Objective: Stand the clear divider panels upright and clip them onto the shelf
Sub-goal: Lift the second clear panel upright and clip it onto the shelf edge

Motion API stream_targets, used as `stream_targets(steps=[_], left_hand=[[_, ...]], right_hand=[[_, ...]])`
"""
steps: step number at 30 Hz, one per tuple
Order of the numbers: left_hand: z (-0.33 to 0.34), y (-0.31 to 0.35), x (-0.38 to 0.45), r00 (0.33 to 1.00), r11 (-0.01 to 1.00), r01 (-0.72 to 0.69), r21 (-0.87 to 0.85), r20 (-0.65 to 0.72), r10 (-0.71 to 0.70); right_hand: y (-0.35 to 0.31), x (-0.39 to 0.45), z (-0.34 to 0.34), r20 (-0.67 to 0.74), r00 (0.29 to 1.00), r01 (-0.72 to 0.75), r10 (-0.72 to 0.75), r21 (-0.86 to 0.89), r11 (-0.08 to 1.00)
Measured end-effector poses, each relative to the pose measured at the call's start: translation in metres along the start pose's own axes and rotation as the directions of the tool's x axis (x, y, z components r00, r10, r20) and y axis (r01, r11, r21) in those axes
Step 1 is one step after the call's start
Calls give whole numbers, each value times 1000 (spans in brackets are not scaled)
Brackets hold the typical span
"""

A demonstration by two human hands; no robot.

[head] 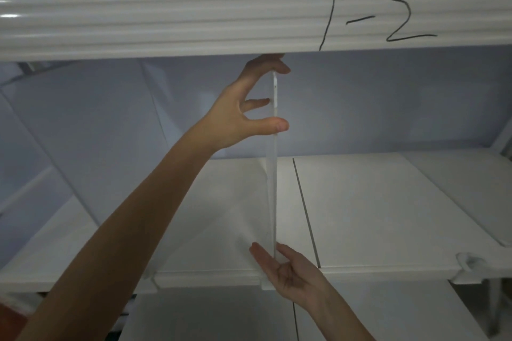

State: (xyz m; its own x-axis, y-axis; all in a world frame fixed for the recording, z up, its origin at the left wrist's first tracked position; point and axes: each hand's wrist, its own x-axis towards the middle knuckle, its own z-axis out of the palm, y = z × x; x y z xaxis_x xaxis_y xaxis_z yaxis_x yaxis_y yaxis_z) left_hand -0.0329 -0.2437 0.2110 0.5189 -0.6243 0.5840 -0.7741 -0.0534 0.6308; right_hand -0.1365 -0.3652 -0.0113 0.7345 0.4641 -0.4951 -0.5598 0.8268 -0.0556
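Observation:
A clear divider panel [273, 188] stands upright and edge-on between the white lower shelf [374, 216] and the upper shelf rail [194, 22]. My left hand [246, 111] grips the panel's upper front edge, thumb on the right side and fingers up against the rail's underside. My right hand [288, 271] pinches the panel's bottom edge at the shelf's front lip. The panel's lower end sits at the shelf front; whether it is clipped on cannot be told.
The upper rail carries the handwritten mark "1-2" [374, 25]. A seam [304, 210] splits the lower shelf boards just right of the panel. A white clip or bracket [471, 263] sits at the shelf's right front corner. Another shelf [221, 313] lies below.

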Motion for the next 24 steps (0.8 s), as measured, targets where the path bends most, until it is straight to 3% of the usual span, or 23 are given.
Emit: stream_targets(steps=[2, 4, 6, 8, 11, 13, 16, 19, 24], left_hand=[[2, 0, -2, 1000, 1000, 20, 1, 6, -20], [4, -1, -9, 1000, 989, 10, -148, -19, -13], [11, -8, -24, 988, 912, 34, -410, -122, -92], [24, -28, -48, 947, 867, 126, -482, -202, -250], [56, -77, -103, 878, 852, 442, -280, -57, -475], [76, -105, -143, 787, 792, 608, 51, 91, -610], [100, -132, -191, 686, 679, 557, 477, 196, -701], [116, -152, -216, 754, 702, 423, 573, 207, -623], [130, -170, -222, 902, 787, 327, 522, 77, -426]], right_hand=[[2, -1, -9, -48, 999, -4, -5, -201, 980], [4, -6, -23, -91, 996, -21, -16, -392, 920], [5, -13, -40, -145, 989, -90, 24, -471, 877], [7, -15, -62, -216, 974, -157, 63, -450, 879], [8, -8, -92, -292, 953, -158, 76, -268, 950], [8, 0, -101, -331, 942, -117, 51, -183, 976], [9, 15, -97, -337, 942, -59, 14, -122, 991], [14, 29, -90, -304, 952, -7, -24, -101, 995], [20, 36, -81, -258, 958, 92, -123, -130, 987]])
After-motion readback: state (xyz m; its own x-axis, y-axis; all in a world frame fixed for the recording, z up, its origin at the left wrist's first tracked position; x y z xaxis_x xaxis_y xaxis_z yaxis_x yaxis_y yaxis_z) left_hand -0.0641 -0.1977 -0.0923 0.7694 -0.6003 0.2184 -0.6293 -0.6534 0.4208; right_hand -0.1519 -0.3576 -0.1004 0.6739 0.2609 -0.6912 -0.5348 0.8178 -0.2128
